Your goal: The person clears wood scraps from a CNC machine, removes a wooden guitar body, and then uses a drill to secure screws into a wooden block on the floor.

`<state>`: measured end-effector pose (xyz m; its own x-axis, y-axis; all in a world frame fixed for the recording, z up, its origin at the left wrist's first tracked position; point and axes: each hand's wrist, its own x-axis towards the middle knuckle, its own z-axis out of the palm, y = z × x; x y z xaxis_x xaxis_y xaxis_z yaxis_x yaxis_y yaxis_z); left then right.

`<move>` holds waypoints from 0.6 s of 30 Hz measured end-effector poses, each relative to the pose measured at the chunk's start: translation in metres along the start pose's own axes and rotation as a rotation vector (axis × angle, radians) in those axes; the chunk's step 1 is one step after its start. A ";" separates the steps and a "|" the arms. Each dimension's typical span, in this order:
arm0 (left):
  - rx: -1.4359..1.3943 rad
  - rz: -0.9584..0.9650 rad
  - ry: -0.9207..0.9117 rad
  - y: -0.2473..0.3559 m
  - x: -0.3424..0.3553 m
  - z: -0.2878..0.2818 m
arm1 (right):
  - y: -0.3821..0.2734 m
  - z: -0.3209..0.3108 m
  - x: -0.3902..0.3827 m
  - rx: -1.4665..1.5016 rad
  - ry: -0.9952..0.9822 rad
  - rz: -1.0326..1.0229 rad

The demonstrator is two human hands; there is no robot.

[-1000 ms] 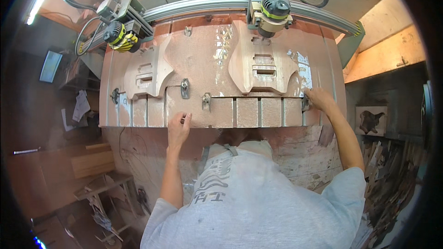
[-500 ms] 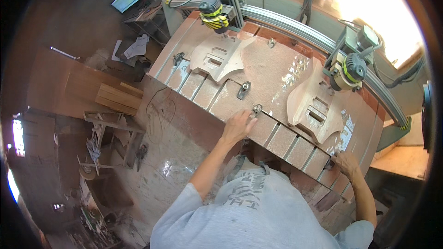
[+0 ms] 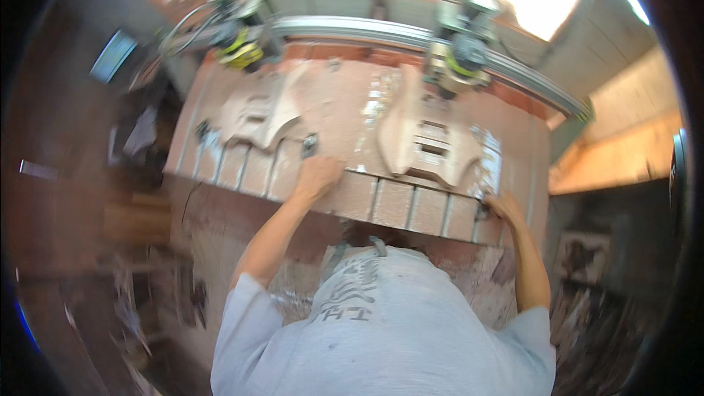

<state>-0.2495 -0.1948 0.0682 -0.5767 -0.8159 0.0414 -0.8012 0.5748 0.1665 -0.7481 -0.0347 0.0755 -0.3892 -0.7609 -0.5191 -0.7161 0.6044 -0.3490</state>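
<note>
Two pale wooden guitar bodies with routed cavities lie on the slotted machine bed: the left guitar body [image 3: 257, 114] and the right guitar body [image 3: 429, 139]. My left hand [image 3: 320, 176] is closed at the bed's front part, between the two bodies. It covers the spot of a small hold-down clamp seen in the earlier frame. Just beyond it another hold-down clamp [image 3: 310, 145] stands beside the left body. At the front right, my right hand [image 3: 504, 207] has its fingers closed at a dark clamp [image 3: 482, 211], close to the right body. Motion blur softens the fingers.
Over the far side of the bed [image 3: 330, 114] runs a metal gantry rail [image 3: 352, 27], carrying a left router [image 3: 238, 48] and a right router [image 3: 462, 62]. One more clamp [image 3: 203, 130] sits at the bed's left. A lit monitor [image 3: 114, 55] stands at far left.
My view has turned, so the bed appears more level and shifted left. My left hand now covers the clamp it was touching. My right hand stays by the front-right clamp.
</note>
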 end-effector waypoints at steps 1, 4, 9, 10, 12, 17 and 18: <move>-0.033 -0.097 -0.066 0.008 0.003 -0.006 | 0.011 0.009 0.003 0.036 0.038 -0.006; -0.113 -0.394 -0.101 0.020 0.003 -0.008 | 0.005 0.013 0.007 -0.011 0.114 -0.059; -0.139 -0.502 -0.152 0.026 0.009 -0.003 | -0.018 0.014 -0.016 -0.669 0.177 -0.420; -0.131 -0.511 -0.154 0.019 0.010 0.003 | -0.024 0.015 -0.014 -0.779 0.150 -0.486; -0.175 -0.536 -0.136 0.010 0.011 0.021 | -0.029 0.012 -0.013 -0.850 0.141 -0.597; -1.174 -1.071 -0.278 -0.006 0.010 0.039 | -0.012 -0.010 -0.020 -0.356 0.172 -0.549; -1.298 -1.111 -0.249 -0.015 0.003 0.049 | -0.019 -0.013 -0.024 -0.261 0.203 -0.390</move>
<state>-0.2469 -0.2030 0.0176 0.0098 -0.6555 -0.7551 -0.2322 -0.7360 0.6359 -0.7332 -0.0313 0.1049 -0.1504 -0.9643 -0.2181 -0.9412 0.2072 -0.2669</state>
